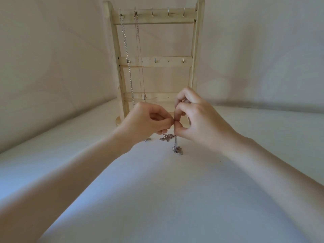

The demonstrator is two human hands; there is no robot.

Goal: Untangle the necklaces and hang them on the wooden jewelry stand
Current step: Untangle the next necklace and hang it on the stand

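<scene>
A wooden jewelry stand (194,50) rises straight ahead, with hooks on its top and middle bars. A thick silver chain (126,55) hangs from the top left hook, and a thin necklace (140,55) hangs from the second hook. In front of the stand's base, my left hand (149,120) and my right hand (198,120) meet fingertip to fingertip, both pinching a tangled silver necklace (176,146). Its clump dangles below my fingers and bunches on the white surface. Part of the chain is hidden inside my fingers.
A white cloth (166,199) covers the surface and runs up behind the stand as a backdrop. Three top hooks (168,12) to the right carry nothing, and the same goes for the middle bar hooks (155,60).
</scene>
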